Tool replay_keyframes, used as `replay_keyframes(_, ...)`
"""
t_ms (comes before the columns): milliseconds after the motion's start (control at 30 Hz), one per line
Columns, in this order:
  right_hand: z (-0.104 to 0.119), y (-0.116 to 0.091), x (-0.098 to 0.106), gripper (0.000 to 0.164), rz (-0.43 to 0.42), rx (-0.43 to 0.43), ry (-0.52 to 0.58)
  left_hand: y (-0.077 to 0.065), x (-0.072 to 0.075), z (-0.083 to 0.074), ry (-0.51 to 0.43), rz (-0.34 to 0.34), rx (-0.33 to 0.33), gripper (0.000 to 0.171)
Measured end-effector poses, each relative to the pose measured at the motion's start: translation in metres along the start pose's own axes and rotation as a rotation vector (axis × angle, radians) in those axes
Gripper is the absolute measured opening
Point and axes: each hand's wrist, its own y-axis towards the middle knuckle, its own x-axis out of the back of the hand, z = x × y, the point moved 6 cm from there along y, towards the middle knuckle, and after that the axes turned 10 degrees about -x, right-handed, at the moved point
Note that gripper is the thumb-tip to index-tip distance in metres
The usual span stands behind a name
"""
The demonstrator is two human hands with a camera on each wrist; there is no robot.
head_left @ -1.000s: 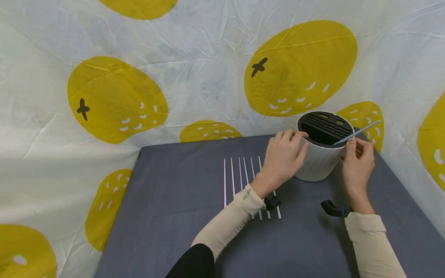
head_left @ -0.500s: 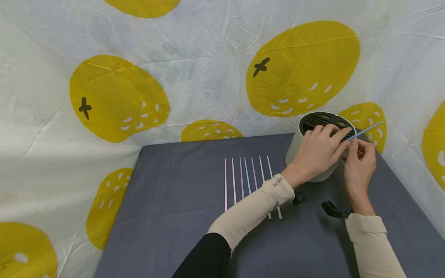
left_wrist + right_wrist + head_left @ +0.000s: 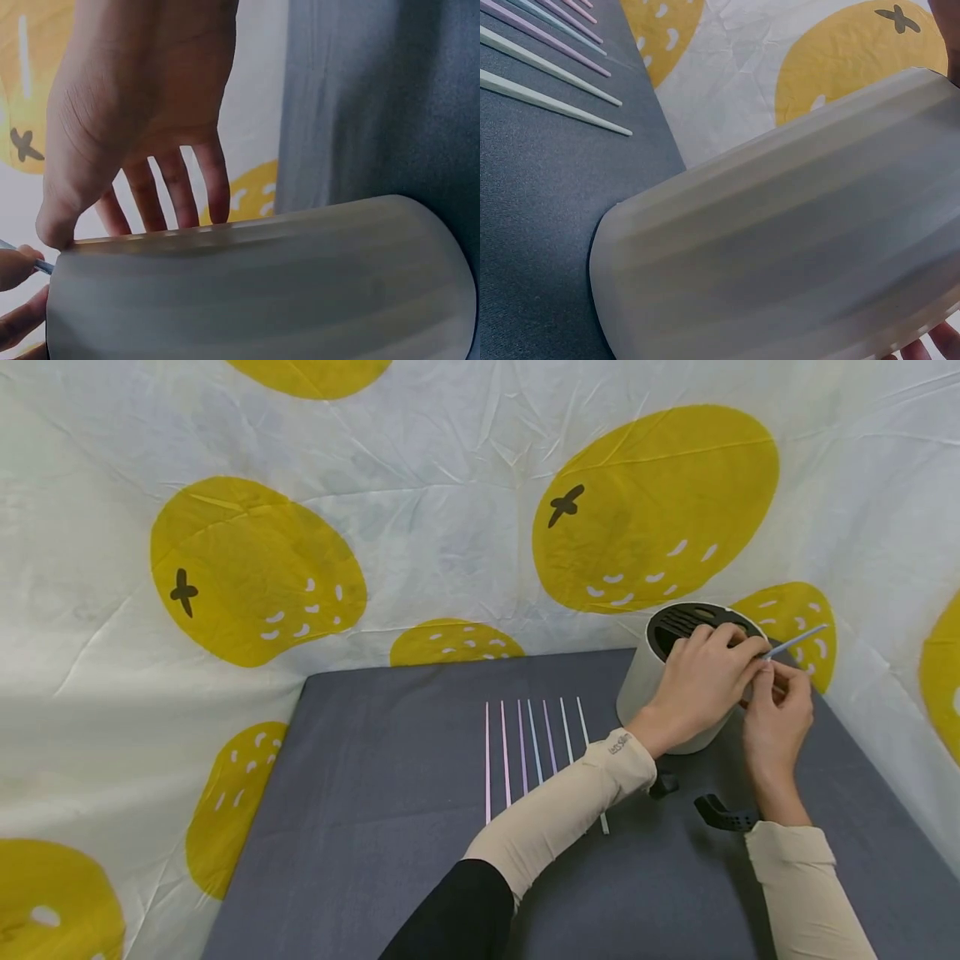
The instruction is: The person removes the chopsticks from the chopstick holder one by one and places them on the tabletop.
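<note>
A blue chopstick lies aslant across the right rim of a white fluted utensil holder, its lower part hidden behind my hands. My right hand pinches it just outside the rim. From the left, my left hand reaches over the opening, and its thumb and forefinger close on the chopstick beside the right fingertips. The left wrist view has my left thumb right at the rim. Black slotted insert shows behind the left hand.
Several pastel chopsticks lie side by side on the grey tabletop, partly under my left forearm. Pale ones show in the right wrist view. A white cloth with yellow fruit prints hangs behind the table.
My left hand has moved right from the holder's left rim, across its opening, to the chopstick beside my right hand. The right hand and the chopstick have hardly moved.
</note>
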Motion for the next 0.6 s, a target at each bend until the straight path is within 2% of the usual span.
replay_keyframes(67,0.003,-0.002,0.000,0.033,0.001,0.000,0.001,-0.001,0.002,0.001,-0.026,-0.034,-0.003,0.036)
replay_keyframes(167,0.003,-0.002,0.001,0.032,-0.001,-0.003,0.004,-0.004,0.006,0.002,-0.066,-0.123,-0.015,0.035)
replay_keyframes(233,-0.001,0.000,0.001,0.032,-0.005,-0.001,0.000,-0.006,0.012,0.002,-0.077,-0.213,-0.032,0.035)
replay_keyframes(333,-0.006,0.004,0.002,0.034,-0.013,0.001,-0.015,-0.010,0.024,0.000,-0.041,-0.355,-0.079,0.034)
replay_keyframes(467,-0.013,0.009,0.005,0.035,-0.033,-0.007,-0.052,-0.017,0.044,-0.003,0.022,-0.552,-0.167,0.036)
replay_keyframes(600,-0.016,0.010,0.006,0.032,-0.038,-0.015,-0.074,-0.027,0.063,-0.004,0.030,-0.721,-0.253,0.031)
